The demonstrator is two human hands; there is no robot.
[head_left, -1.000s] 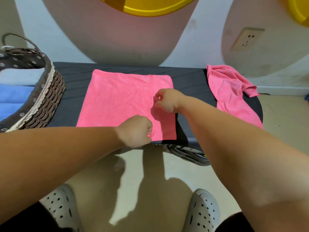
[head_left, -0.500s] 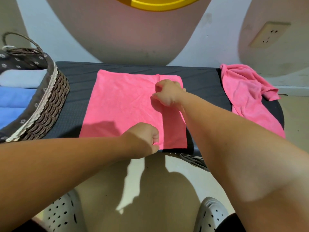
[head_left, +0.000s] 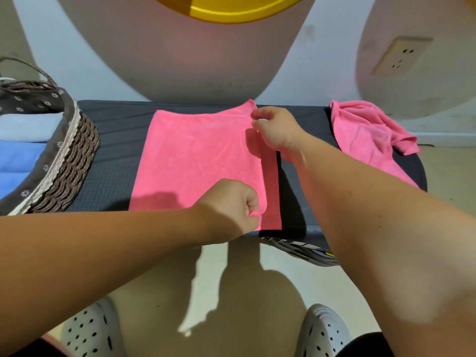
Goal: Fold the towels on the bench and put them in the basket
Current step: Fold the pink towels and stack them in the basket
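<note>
Pink towel [head_left: 195, 155] is lying flat across the middle of the bench [head_left: 113, 176], running from the far edge to the near edge. Its loose upper layer has a right edge sitting just inside the layer underneath.

Left hand [head_left: 229, 204] is clenched at the bench's near edge, with the near right corner of that upper layer pinched in it. Right hand [head_left: 275, 130] has thumb and forefinger nipping the far right corner, which is peaked up off the bench at the far edge.

Looks to me like the next fold is getting set up, flap going over to the left. My two cents for keeping it tidy:
- Lift both corners together and level.
- Keep the edge between them taut so it doesn't sag.
- Line it up with the left edge before letting go, then smooth the crease.
- Peel up only the top layer, since fuzzy cloth like this probably clings to itself.

Basket [head_left: 69, 161] sits at the left end of the bench with folded blue towels [head_left: 15, 155] inside. Another pink towel [head_left: 365, 135] is crumpled at the right end, partly hanging over the edge.

Versus a second ago, the right hand was halfway along that edge with the cloth flat. Now it's up at the far corner with the corner raised. Left hand hasn't budged from its near-corner pinch.
</note>
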